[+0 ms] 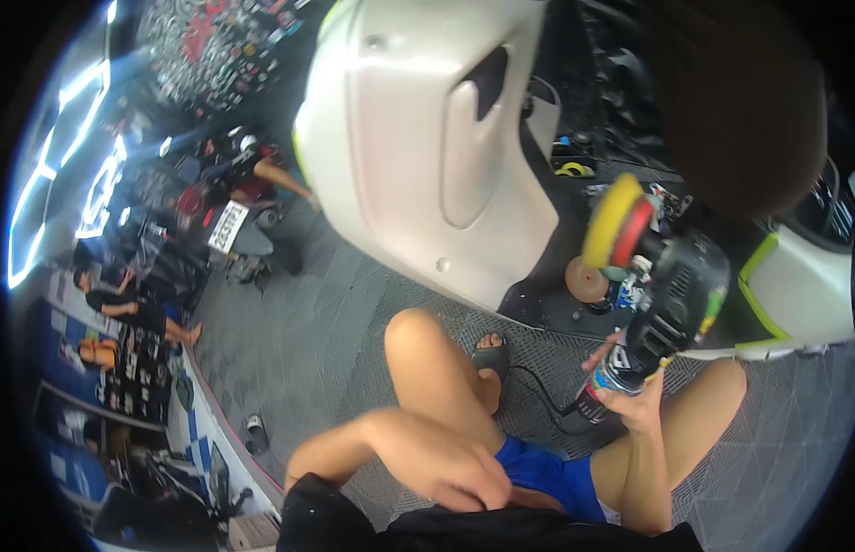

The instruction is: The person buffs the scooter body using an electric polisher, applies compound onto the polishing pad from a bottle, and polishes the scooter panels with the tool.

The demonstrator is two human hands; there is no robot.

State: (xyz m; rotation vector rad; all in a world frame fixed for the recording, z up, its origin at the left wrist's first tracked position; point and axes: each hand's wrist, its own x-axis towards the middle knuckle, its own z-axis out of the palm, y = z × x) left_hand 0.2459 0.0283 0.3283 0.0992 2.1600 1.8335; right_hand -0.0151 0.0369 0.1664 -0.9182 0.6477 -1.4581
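Note:
My right hand [635, 396] is closed around the grip of a black power polisher [681, 294], which is tilted upward. At its head sits a round yellow foam pad [613, 221] with a red backing. The pad is beside a pale scooter body panel [400, 156], with a visible gap between them. My left hand [460, 474] is by my lap, its fingers curled in against the hem of my black shirt [501, 532]. Whatever those fingers hold, if anything, is hidden.
A black cord [543, 391] runs from the polisher toward the floor by my sandalled foot [490, 354]. A roll of yellow tape [573, 169] lies beyond the panel. A large dark shape [740, 101] fills the upper right. Two people and a motorbike [248, 235] are at left.

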